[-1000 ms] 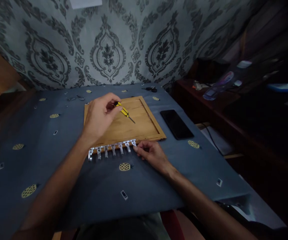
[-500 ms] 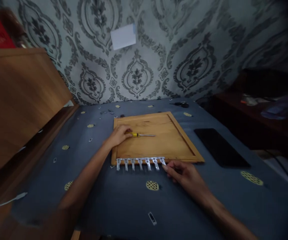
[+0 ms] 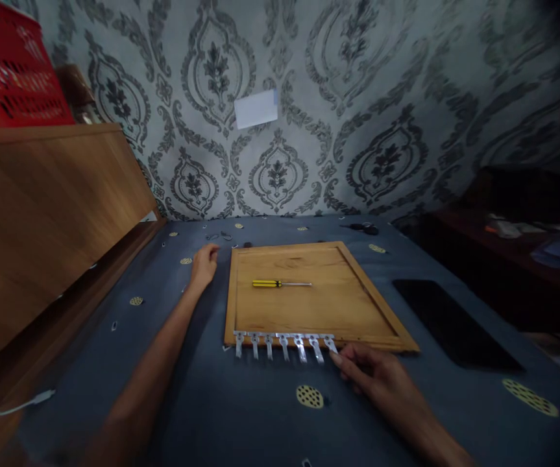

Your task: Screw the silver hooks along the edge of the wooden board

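Observation:
A wooden panel (image 3: 299,305) with a raised frame lies flat on the blue patterned cloth. Along its near edge runs a silver metal hook strip (image 3: 284,340), with several tabs hanging over the side. My right hand (image 3: 374,371) pinches the rightmost tab between thumb and fingers. On the panel rests a yellow-handled screwdriver (image 3: 267,283), its shaft pointing right, with no hand on it. My left hand (image 3: 204,264) is above the cloth just left of the panel, fingers loosely bent and apart, with nothing visible in it. Beyond its fingertips lie small dark looped items (image 3: 219,236).
A flat black slab (image 3: 455,321) lies right of the panel, and a dark scissors-like object (image 3: 361,228) near the wall. On the left stands a wooden cabinet (image 3: 56,207) carrying a red basket (image 3: 17,71). A white cable (image 3: 12,403) is at the lower left.
My left hand has let go of the screwdriver and moved left off the panel toward the looped items. The screwdriver stays on the panel. My right hand keeps its pinch; the view has tilted up.

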`<control>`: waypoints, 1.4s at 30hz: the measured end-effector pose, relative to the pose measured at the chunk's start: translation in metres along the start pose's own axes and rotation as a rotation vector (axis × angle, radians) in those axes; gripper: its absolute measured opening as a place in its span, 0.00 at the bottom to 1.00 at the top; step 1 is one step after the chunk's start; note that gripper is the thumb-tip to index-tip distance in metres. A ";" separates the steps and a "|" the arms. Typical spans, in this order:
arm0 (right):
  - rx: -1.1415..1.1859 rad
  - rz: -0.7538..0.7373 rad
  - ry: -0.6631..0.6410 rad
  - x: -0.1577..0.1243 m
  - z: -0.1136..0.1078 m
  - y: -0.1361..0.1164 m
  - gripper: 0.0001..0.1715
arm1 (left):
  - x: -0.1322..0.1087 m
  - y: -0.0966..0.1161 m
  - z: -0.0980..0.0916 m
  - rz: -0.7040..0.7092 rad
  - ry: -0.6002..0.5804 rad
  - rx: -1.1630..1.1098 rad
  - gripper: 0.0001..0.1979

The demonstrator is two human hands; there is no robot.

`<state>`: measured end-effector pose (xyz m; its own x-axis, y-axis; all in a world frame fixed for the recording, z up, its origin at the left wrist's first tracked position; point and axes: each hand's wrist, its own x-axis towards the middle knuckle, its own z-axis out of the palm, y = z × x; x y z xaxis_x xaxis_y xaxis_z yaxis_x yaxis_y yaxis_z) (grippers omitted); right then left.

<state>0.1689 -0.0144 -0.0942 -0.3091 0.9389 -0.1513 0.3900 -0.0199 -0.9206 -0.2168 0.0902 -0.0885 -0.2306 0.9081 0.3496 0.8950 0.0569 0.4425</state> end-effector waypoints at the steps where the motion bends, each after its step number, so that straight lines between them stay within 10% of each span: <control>1: -0.004 -0.003 -0.004 0.000 0.000 -0.001 0.28 | 0.006 -0.011 -0.003 -0.062 0.029 0.021 0.19; 19: 0.069 -0.009 0.005 0.001 0.000 0.001 0.29 | 0.037 -0.061 -0.005 -0.276 -0.074 0.092 0.19; 39: 0.162 -0.033 0.003 -0.002 0.003 0.002 0.29 | 0.030 -0.035 -0.032 -0.297 -0.226 0.311 0.18; 42: 0.170 -0.023 -0.001 -0.002 0.002 0.004 0.28 | 0.025 -0.028 -0.035 -0.248 -0.164 0.267 0.03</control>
<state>0.1692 -0.0173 -0.0989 -0.3175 0.9393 -0.1298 0.2302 -0.0565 -0.9715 -0.2611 0.0971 -0.0631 -0.4074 0.9063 0.1125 0.8925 0.3690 0.2595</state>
